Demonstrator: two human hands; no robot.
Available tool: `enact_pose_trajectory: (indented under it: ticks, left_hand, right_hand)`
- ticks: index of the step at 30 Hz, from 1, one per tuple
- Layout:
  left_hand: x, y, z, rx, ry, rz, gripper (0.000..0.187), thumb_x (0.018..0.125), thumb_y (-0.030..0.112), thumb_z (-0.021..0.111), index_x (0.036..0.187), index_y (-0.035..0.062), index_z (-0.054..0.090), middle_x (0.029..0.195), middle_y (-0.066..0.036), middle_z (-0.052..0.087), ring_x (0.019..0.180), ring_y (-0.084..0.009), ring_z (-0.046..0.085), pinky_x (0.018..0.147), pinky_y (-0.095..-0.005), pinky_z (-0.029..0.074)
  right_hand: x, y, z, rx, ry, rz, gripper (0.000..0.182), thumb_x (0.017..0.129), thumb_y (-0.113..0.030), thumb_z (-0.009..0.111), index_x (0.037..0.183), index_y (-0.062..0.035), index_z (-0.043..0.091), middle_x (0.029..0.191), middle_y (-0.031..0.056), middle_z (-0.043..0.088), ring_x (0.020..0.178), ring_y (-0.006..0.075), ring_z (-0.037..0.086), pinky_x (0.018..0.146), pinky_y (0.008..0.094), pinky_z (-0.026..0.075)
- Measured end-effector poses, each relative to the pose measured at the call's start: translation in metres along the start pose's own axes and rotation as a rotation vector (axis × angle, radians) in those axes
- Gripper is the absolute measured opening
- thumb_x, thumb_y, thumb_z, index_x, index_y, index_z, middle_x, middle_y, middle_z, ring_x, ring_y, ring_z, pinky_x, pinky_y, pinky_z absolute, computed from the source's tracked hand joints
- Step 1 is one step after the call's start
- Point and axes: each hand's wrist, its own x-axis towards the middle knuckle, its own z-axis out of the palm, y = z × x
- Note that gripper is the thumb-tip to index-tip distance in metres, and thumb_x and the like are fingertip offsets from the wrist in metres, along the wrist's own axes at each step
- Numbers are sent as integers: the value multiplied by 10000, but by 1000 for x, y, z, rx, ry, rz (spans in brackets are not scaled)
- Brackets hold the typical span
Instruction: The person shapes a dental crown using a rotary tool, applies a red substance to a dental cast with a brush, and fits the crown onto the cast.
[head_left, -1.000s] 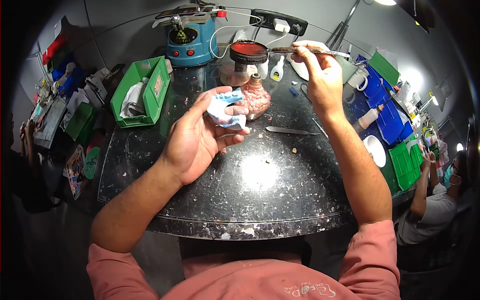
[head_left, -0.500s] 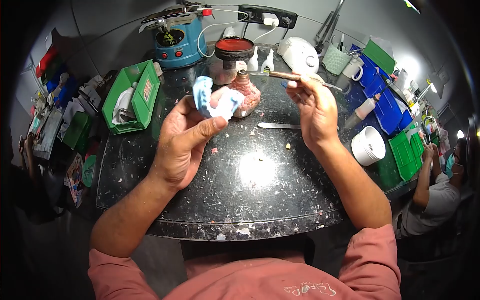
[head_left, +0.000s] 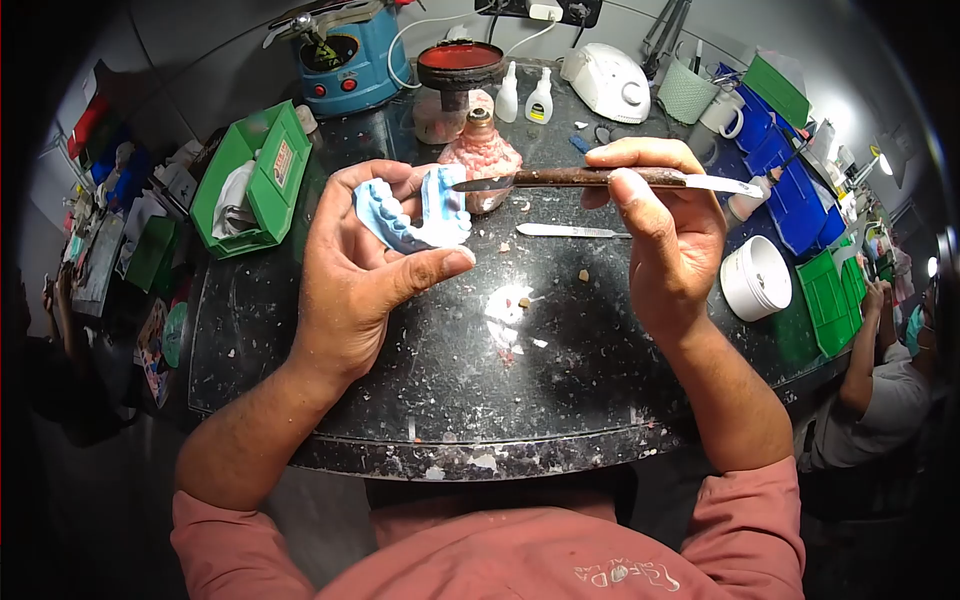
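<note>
A blue dental cast (head_left: 413, 222) with moulded teeth is held up in my left hand (head_left: 355, 265), thumb along its lower edge and fingers behind. My right hand (head_left: 670, 225) grips a wooden-handled wax knife (head_left: 590, 177) lying crosswise, its dark blade pointing left. The blade's tip meets the upper right part of the cast in this view; whether it touches cannot be made out. Behind the knife stands an alcohol burner (head_left: 480, 150) coated in pink wax. A metal scalpel handle (head_left: 565, 230) lies on the table below the knife.
A green bin (head_left: 280, 190) sits at the left, a blue machine (head_left: 350, 75) behind it. A red-filled dish (head_left: 460, 62), two small white bottles (head_left: 538, 97) and a white rounded device (head_left: 606, 82) stand at the back. At right are a white tub (head_left: 755, 278) and a co-worker (head_left: 880, 385).
My right hand has swung the wax knife lower and levelled it, bringing its blade to the cast. My left hand has turned the cast so its teeth show more. The camera view has tilted down slightly.
</note>
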Motion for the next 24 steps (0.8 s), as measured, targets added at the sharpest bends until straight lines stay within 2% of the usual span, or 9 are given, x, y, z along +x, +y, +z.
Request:
enact_pose_trajectory:
  ticks: [2,12,14,17,18,20,24]
  left_hand:
    - [1,-2,3,-4,9,36,655,745,-44,769,1286,-1,402,1301,-203,520,1163,-211,564,844,-284,575]
    - [1,4,2,33,7,-15,654,746,-20,781,1282,-15,406,1272,-193,532,1153,-214,569,811,-285,585]
    - [1,3,2,5,4,10,588,760,-86,776,1225,-5,424,1206,-161,545,994,-145,628,806,-226,568]
    - [1,5,1,17,4,-4,571,769,-78,773,1219,-12,428,1188,-151,552,979,-143,636,808,-233,573]
    - [1,4,1,17,5,-5,571,769,-78,773,1219,-12,428,1188,-151,552,979,-143,636,808,-233,573]
    - [1,3,0,93,7,-6,629,756,11,789,1269,-16,425,1256,-189,541,1128,-215,582,784,-281,587]
    - [0,2,1,46,3,14,636,756,25,797,1271,-13,426,1244,-187,549,1132,-215,582,797,-278,584]
  right_hand:
    - [-1,-4,2,-69,-23,11,161,929,-56,617,1061,35,617,1007,96,649,869,134,631,799,270,516]
    - [-2,-5,3,-84,-46,42,164,923,-48,619,1058,45,626,1000,92,646,868,135,630,794,265,509]
    - [-1,-5,4,-117,-38,28,170,921,-45,617,1063,48,624,999,91,644,877,139,630,802,267,505]
    - [-2,-3,0,-133,-67,9,173,913,-31,612,1063,54,626,1008,99,645,891,148,632,808,271,504]
    - [-1,-4,-1,-132,-68,10,173,913,-31,612,1063,54,626,1008,99,645,891,148,632,808,271,504]
    - [0,-6,-1,-275,-129,-36,184,910,-66,568,1036,56,623,1030,128,643,891,179,632,826,290,510]
    - [0,-7,-1,-320,-146,-28,184,893,-46,568,1034,57,626,1033,129,643,960,196,612,890,319,486]
